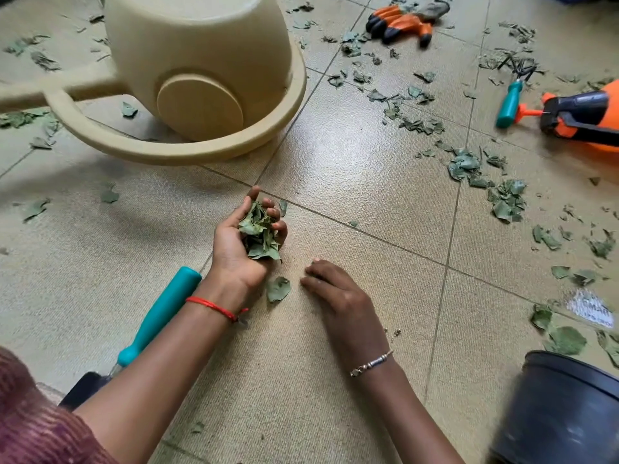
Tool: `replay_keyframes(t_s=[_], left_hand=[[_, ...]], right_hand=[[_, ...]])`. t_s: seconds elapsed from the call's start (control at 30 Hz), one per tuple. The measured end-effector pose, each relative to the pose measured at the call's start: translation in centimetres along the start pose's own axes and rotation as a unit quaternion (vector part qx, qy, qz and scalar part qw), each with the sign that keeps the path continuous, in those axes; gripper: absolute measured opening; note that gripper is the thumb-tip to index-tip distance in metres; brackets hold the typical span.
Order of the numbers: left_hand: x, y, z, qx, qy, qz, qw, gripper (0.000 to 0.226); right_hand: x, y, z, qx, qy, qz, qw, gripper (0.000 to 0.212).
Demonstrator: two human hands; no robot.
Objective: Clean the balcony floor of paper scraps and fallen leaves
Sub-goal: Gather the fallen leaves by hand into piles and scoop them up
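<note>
Centre of floor [351, 182], at a tile joint: L hand [246, 239], palm up, fingers curled round leaf bunch [261, 234]; bunch fills the palm from fingertips down to heel of hand.
R hand [338, 296]: palm down, just right of L hand, fingers straight & close together, tips on floor; holds nothing.
single leaf [278, 289]: flat on floor betw. the 2 hands, under heel of L hand, just beside R fingertips; touching or not, can't tell.
loose leaves [505, 200]: green bits, thickest along right side of floor, thinner at far & left edges.
paper scrap [591, 309]: white, right edge of floor, among leaves, just beyond pot; print blurred, not readable.
floor surface: beige textured tiles, thin dark joints, slight sheen.
watering can [201, 61]: beige plastic, far-left corner, loop handle toward hands, spout off left edge.
gloves [402, 23]: orange/black/grey pr., far edge, right of centre.
hand rake [510, 102]: teal handle, dark tines, far-right.
sprayer [582, 118]: orange/black, right edge, nozzle tip just beside rake handle.
trowel [160, 316]: teal handle, dark blade, near-left, partly under L forearm.
pot [562, 413]: black, near-right corner, blurred.
wrists: red thread [214, 308] on L; silver bracelet [371, 363] on R.
sleeve [33, 423]: maroon ribbed, near-left corner.
</note>
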State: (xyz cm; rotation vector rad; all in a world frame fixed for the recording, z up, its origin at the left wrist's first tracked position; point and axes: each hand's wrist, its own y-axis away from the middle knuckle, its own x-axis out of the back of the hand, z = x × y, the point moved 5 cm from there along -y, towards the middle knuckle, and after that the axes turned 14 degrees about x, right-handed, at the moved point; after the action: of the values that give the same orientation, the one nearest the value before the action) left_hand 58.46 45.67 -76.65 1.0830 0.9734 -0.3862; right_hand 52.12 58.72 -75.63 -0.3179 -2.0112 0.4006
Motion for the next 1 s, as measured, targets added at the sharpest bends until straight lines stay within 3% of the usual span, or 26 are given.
replay_keyframes(t_s=[0.07,0.13,0.23,0.37,0.5,0.6,0.73,0.83,0.9,1.0], left_hand=[[0.0,0.3,0.0,0.000,-0.003,0.000,1.000,0.013],[0.2,0.6,0.1,-0.003,-0.006,0.004,1.000,0.012],[0.3,0.9,0.0,-0.002,-0.009,-0.001,1.000,0.012],[0.5,0.8,-0.6,0.009,-0.022,0.008,1.000,0.014],[-0.1,1.3,-1.3,0.037,-0.008,-0.016,0.999,0.027],[-0.4,1.8,-1.3,0.039,-0.005,-0.042,0.998,0.030],[0.3,1.6,-0.5,0.032,-0.028,-0.019,0.999,0.024],[0.9,1.6,0.3,0.020,-0.005,-0.012,1.000,0.026],[0.9,1.7,0.7,0.016,0.003,-0.011,1.000,0.035],[0.7,1.9,1.2,0.006,-0.004,-0.013,1.000,0.037]], right_hand=[[0.7,0.2,0.9,-0.015,0.018,0.053,0.998,0.019],[1.6,-0.1,2.0,-0.104,-0.041,0.123,0.986,0.020],[2.9,-1.5,2.1,-0.233,-0.178,0.238,0.926,0.025],[3.3,-5.8,-1.6,-0.117,-0.235,0.275,0.925,0.021],[0.7,-8.5,-3.7,-0.022,-0.156,0.181,0.971,0.022],[-0.3,-9.1,-4.1,0.004,-0.125,0.088,0.988,0.026],[2.5,-8.8,-2.8,-0.114,-0.310,0.148,0.932,0.031],[2.7,-7.2,1.7,-0.215,-0.279,0.155,0.923,0.032],[1.0,-6.1,4.6,-0.246,-0.179,0.053,0.951,0.046],[-2.2,-6.2,6.1,-0.191,-0.003,-0.142,0.971,0.058]])
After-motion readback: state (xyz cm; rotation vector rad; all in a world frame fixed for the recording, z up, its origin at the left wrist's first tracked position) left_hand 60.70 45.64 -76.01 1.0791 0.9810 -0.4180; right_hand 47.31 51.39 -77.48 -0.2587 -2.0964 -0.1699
